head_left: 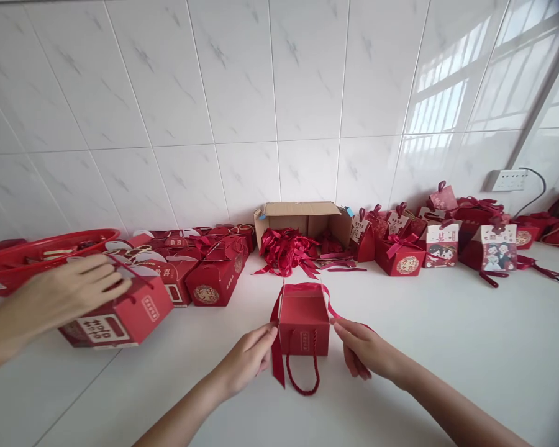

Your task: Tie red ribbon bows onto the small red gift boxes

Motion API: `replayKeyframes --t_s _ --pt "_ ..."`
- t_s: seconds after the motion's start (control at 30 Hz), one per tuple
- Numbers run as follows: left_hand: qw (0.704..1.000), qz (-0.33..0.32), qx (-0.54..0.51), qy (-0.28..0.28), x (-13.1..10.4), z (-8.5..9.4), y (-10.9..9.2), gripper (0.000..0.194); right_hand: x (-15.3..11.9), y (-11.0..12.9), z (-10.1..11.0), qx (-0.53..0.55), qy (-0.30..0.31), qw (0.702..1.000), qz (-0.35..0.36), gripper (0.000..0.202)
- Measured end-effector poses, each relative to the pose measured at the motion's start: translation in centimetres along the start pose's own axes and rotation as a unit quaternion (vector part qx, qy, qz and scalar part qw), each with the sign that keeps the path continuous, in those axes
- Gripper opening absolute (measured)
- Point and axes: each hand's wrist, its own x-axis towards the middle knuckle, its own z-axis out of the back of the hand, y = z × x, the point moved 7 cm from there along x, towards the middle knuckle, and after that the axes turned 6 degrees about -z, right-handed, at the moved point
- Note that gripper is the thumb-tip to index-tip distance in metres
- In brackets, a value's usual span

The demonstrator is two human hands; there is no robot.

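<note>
A small red gift box (304, 338) stands on the white table in front of me, its top facing up. Its twisted rope handle (302, 392) hangs down the near face onto the table. My left hand (249, 357) pinches the box's left edge, beside a dark red satin ribbon (277, 366) that hangs there. On the other side, my right hand (361, 347) has thumb and fingers closed at the right edge, by the ribbon's other stretch. The ribbon passes behind the box. What exactly lies between the fingertips is partly hidden.
At left, another person's hand (69, 288) rests over a larger red box (140, 304). Behind stand several finished red boxes (217, 279) and a red basket (93, 234). An open cardboard carton (326, 210) holds red ribbons (284, 248). More decorated boxes (400, 259) line the wall at right.
</note>
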Motion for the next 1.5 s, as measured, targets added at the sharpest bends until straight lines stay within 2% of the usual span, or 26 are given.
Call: replayKeyframes --t_s 0.07,0.1,0.2,0.3,0.37,0.43,0.5,0.6,0.73,0.87,1.03,1.13,1.27,1.5 --pt "0.998 0.041 -0.050 -0.001 0.9 0.1 1.4 0.050 0.8 -0.5 -0.7 0.162 0.034 0.986 -0.038 0.060" --pt "0.995 0.053 -0.076 -0.022 1.3 0.5 1.9 0.051 1.1 -0.4 -0.7 0.245 0.030 0.968 -0.037 0.058" --pt "0.969 0.014 -0.181 -0.164 2.0 2.8 1.7 0.048 1.7 0.6 0.7 0.441 -0.049 0.895 0.034 0.052" --pt "0.908 -0.064 -0.309 -0.277 2.0 5.2 0.2 0.041 1.2 2.1 3.3 0.506 -0.154 0.837 0.137 0.041" --pt "0.868 -0.111 -0.367 -0.315 2.1 6.5 -1.1 0.035 0.6 3.4 4.7 0.511 -0.187 0.818 0.189 0.028" --pt "0.843 -0.152 -0.388 -0.340 2.0 7.7 -2.6 0.030 -0.1 4.8 5.8 0.504 -0.206 0.809 0.219 0.021" --pt "0.833 -0.186 -0.387 -0.348 1.9 8.6 -4.1 0.027 -0.7 5.9 6.7 0.479 -0.231 0.813 0.236 0.022" --pt "0.829 -0.219 -0.375 -0.351 1.6 9.1 -5.8 0.020 -1.7 7.6 7.4 0.398 -0.265 0.838 0.263 0.021" --pt "0.842 -0.274 -0.310 -0.347 1.3 8.9 -8.7 0.014 -2.8 10.0 8.3 0.278 -0.310 0.859 0.299 0.020" --pt "0.866 -0.291 -0.254 -0.319 1.8 8.2 -12.1 0.023 -3.6 13.8 8.6 0.179 -0.303 0.863 0.364 0.017" --pt "0.891 -0.306 -0.206 -0.265 3.0 7.7 -15.5 0.026 -3.7 17.7 8.6 0.159 -0.280 0.864 0.388 0.017" --pt "0.895 -0.318 -0.176 -0.259 3.4 7.6 -16.2 0.026 -3.6 18.7 8.5 0.190 -0.264 0.863 0.386 0.018" --pt "0.899 -0.330 -0.158 -0.243 3.5 7.2 -16.5 0.025 -3.4 18.8 8.5 0.219 -0.249 0.869 0.367 0.022" --pt "0.891 -0.337 -0.197 -0.232 3.2 7.0 -16.5 0.030 -3.3 18.8 8.3 0.218 -0.218 0.878 0.365 0.025"
